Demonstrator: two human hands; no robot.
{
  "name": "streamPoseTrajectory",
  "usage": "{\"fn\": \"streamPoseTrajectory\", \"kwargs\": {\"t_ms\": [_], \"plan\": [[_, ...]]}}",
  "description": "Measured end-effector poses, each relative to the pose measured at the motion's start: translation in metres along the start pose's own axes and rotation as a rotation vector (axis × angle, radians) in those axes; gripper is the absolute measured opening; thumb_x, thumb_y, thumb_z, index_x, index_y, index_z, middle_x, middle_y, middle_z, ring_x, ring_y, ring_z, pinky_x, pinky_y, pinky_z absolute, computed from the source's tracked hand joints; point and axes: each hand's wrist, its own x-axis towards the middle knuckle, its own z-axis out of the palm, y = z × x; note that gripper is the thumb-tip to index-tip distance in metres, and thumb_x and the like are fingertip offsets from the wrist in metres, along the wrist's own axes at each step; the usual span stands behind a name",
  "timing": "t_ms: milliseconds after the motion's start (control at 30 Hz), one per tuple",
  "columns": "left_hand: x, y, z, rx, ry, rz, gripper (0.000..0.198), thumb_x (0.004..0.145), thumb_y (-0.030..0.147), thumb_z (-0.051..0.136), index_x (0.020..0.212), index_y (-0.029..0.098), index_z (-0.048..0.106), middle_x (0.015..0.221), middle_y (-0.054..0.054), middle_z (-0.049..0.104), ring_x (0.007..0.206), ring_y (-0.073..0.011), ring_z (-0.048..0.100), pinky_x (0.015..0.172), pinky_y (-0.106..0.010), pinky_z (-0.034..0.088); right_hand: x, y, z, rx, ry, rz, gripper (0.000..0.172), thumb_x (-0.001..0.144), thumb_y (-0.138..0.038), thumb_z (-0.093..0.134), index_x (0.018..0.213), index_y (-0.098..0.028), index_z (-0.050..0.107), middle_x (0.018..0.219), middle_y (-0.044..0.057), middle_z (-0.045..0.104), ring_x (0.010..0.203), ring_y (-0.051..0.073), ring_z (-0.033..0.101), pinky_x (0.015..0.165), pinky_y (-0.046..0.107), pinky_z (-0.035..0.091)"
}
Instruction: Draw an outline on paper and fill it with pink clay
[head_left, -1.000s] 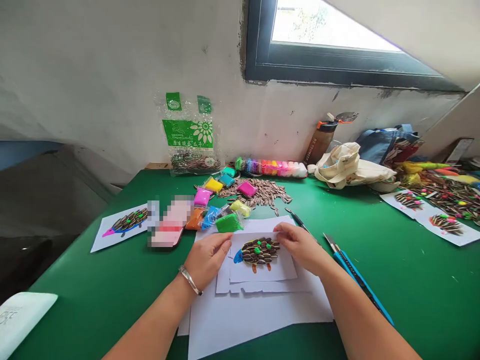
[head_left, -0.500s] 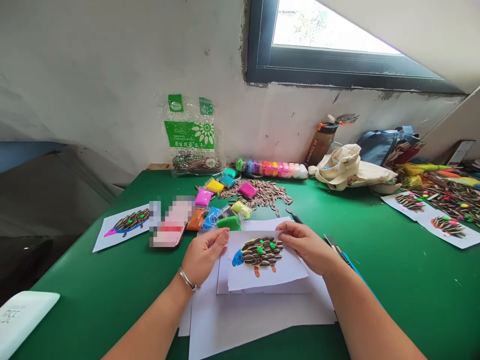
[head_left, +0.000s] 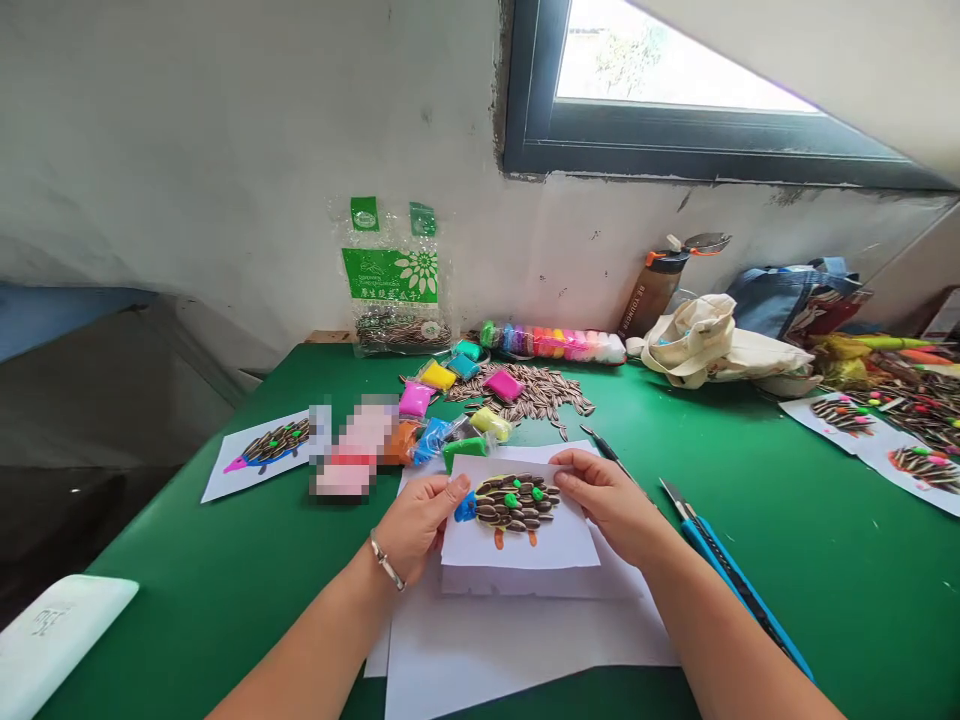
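two edges of the seed-covered card [head_left: 516, 552], over white paper [head_left: 525, 635], are pinched, left hand [head_left: 420, 515] at ten o'clock, right hand [head_left: 607, 500] at one, and this probably light, bendy, fragile piece seems best held by bare margins.

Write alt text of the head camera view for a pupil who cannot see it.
A person's left hand and right hand hold a white card bearing an animal covered in dark seeds, with a blue head and green dots. On the green table behind it lie colourful packets and loose seeds; a similar card lies left, a blue cutter right.
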Motion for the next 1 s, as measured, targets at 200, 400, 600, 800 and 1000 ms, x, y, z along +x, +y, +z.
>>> {"fn": "streamPoseTrajectory", "kwargs": {"t_ms": [200, 400, 600, 800, 1000], "plan": [[0.0009, -0.0008, -0.002, -0.049, 0.016, -0.028, 0.046, 0.059, 0.057, 0.075, 0.061, 0.016, 0.056, 0.044, 0.004, 0.051, 0.04, -0.0107, 0.049, 0.038, -0.02, 0.029, 0.0002, 0.0025, 0.0003, 0.018, 0.0, -0.029, 0.035, 0.07, -0.045, 0.069, 0.094, -0.021, 0.061, 0.072, 0.0, 0.062, 0.059, 0.013, 0.055, 0.052, 0.024, 0.04], [0.0057, -0.0065, -0.007, -0.06, 0.046, -0.026, 0.042, 0.054, 0.048, 0.081, 0.065, 0.013, 0.061, 0.053, 0.002, 0.059, 0.044, -0.009, 0.05, 0.042, -0.019, 0.033, -0.0005, 0.0006, 0.0016, 0.037, 0.022, -0.022, 0.04, 0.069, -0.046, 0.071, 0.098, -0.021, 0.06, 0.074, 0.0, 0.062, 0.058, 0.013, 0.054, 0.051, 0.023, 0.039], [0.0045, -0.0035, -0.0047, -0.092, 0.043, -0.012, 0.039, 0.053, 0.045, 0.083, 0.065, 0.012, 0.064, 0.053, 0.0, 0.061, 0.046, -0.0093, 0.051, 0.043, -0.019, 0.034, -0.0004, 0.0001, 0.0022, 0.033, 0.038, -0.024, 0.041, 0.069, -0.046, 0.072, 0.1, -0.022, 0.061, 0.073, 0.0, 0.062, 0.057, 0.012, 0.053, 0.05, 0.022, 0.037], [0.004, -0.0023, -0.0051, -0.093, 0.063, -0.022, 0.036, 0.053, 0.041, 0.084, 0.066, 0.012, 0.065, 0.058, -0.002, 0.066, 0.048, -0.0129, 0.056, 0.044, -0.021, 0.038, -0.001, 0.0002, 0.0028, 0.019, 0.028, -0.02, 0.041, 0.07, -0.046, 0.071, 0.102, -0.021, 0.061, 0.081, 0.002, 0.064, 0.064, 0.014, 0.056, 0.053, 0.023, 0.039], [0.0061, -0.0035, -0.0064, -0.066, 0.094, 0.0, 0.036, 0.051, 0.041, 0.084, 0.061, 0.014, 0.063, 0.055, -0.001, 0.064, 0.047, -0.0136, 0.056, 0.042, -0.021, 0.037, -0.0031, -0.001, 0.0035, 0.04, 0.011, -0.018, 0.038, 0.071, -0.044, 0.07, 0.102, -0.022, 0.061, 0.08, 0.001, 0.064, 0.065, 0.014, 0.057, 0.056, 0.023, 0.041]]}}
